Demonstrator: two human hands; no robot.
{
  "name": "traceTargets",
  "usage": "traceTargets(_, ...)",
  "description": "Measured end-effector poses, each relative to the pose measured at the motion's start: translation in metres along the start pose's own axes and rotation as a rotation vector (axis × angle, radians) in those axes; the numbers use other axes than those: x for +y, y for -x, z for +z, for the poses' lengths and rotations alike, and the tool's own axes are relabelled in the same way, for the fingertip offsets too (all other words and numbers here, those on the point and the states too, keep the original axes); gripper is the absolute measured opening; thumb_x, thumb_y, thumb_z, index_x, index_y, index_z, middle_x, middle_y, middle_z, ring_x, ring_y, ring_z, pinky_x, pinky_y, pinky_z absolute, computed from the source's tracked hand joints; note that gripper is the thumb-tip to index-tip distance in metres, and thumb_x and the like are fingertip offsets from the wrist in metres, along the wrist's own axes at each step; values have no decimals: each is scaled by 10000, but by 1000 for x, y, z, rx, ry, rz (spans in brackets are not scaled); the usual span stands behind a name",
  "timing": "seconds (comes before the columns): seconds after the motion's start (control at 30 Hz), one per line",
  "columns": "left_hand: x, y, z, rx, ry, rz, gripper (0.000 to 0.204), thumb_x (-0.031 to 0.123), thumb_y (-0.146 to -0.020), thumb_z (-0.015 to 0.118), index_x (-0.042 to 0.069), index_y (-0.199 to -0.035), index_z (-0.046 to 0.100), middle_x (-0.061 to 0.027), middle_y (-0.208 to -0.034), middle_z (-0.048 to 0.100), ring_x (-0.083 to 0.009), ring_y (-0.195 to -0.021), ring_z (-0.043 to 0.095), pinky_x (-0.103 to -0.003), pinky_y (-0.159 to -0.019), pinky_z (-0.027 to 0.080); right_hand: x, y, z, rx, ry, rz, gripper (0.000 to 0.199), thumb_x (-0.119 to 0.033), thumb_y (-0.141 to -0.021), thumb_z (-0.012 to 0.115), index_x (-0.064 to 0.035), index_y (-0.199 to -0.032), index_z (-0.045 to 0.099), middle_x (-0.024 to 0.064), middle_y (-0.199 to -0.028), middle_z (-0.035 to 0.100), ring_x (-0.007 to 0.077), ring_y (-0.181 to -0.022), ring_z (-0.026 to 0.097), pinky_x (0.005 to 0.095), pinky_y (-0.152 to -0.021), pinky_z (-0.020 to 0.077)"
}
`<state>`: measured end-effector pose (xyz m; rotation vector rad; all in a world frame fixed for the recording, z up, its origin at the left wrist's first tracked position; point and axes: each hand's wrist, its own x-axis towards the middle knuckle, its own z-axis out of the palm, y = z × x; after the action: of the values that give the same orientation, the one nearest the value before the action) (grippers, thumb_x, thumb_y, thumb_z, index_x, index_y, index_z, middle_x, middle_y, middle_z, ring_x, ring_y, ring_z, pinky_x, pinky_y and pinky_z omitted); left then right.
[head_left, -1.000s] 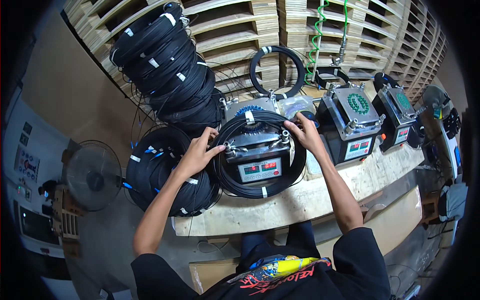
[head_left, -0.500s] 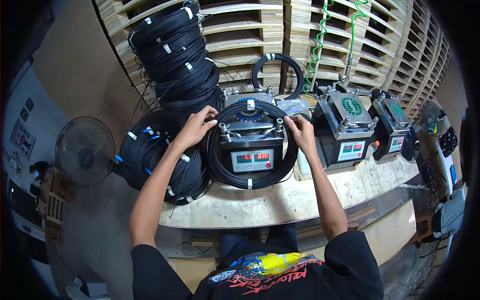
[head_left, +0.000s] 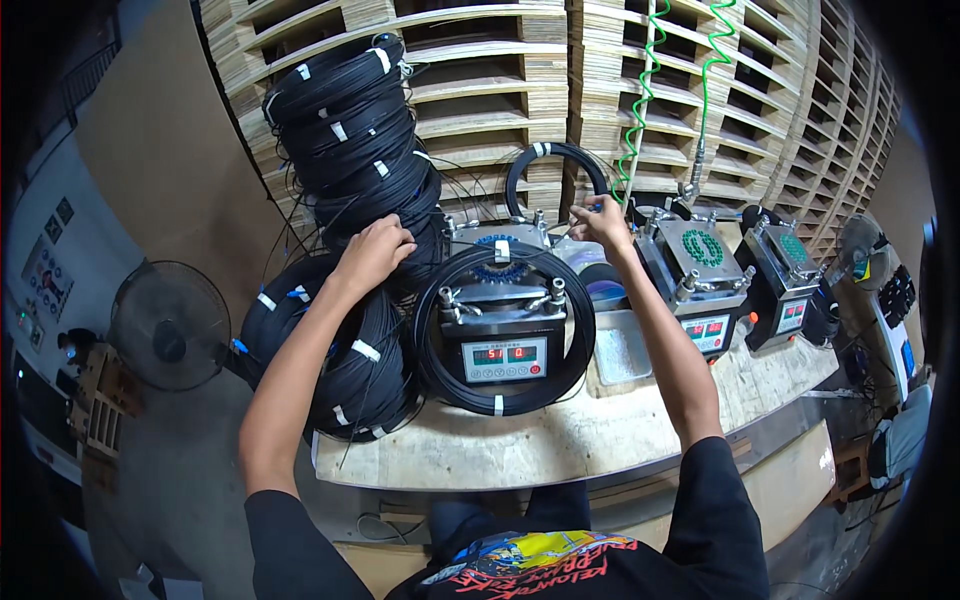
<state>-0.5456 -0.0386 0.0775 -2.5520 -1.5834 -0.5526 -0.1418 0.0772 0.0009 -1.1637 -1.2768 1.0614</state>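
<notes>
A round coil of black cable point(head_left: 428, 362), bound with white tape, leans upright against the front of a metal-topped machine point(head_left: 512, 330) with a lit display. Neither hand touches this coil. To its upper left, my left hand point(head_left: 376, 252) is raised beside the tall stack of black cable coils point(head_left: 350, 150), its fingers loosely bent and nothing visible between them. Beyond the machine's right rear corner, my right hand point(head_left: 604, 224) has its fingertips pinched together. A small blue bit shows at its fingers, too small to name.
Two similar machines point(head_left: 695, 270) point(head_left: 785, 265) stand to the right on the wooden bench point(head_left: 480, 450). Loose coils point(head_left: 350, 375) lean at the left. Behind are another coil point(head_left: 515, 180), wooden pallets point(head_left: 480, 80) and green air hoses point(head_left: 640, 100). A fan point(head_left: 170, 325) stands left. A clear tray point(head_left: 622, 350) lies mid-bench.
Both hands have let go of the coil in front of the machine. My right hand has moved up and back, and my left hand has shifted slightly left. The whole view has tilted a little.
</notes>
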Motion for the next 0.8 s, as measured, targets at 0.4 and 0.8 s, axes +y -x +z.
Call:
traceTargets(0.4, -33, -77, 50, 70, 286, 248, 161, 74, -997, 583, -51, -1070, 654, -176, -959, 644, -313, -867, 671, -383, -796, 551, -61, -29, 41, -752, 403, -5, 326, -84, -1039, 473, 62, -1316, 567, 135, -915, 749, 179, -669, 703, 298, -561, 573)
traceTargets(0.8, -23, -106, 45, -290, 593, -132, 270, 192, -1022, 610, -14, -1146, 732, -132, -1075, 675, -122, -824, 672, -261, -713, 551, -90, -22, 87, -788, 749, 4, 455, -23, -978, 480, 15, -1428, 422, 148, -796, 731, 220, -576, 693, 352, -501, 553)
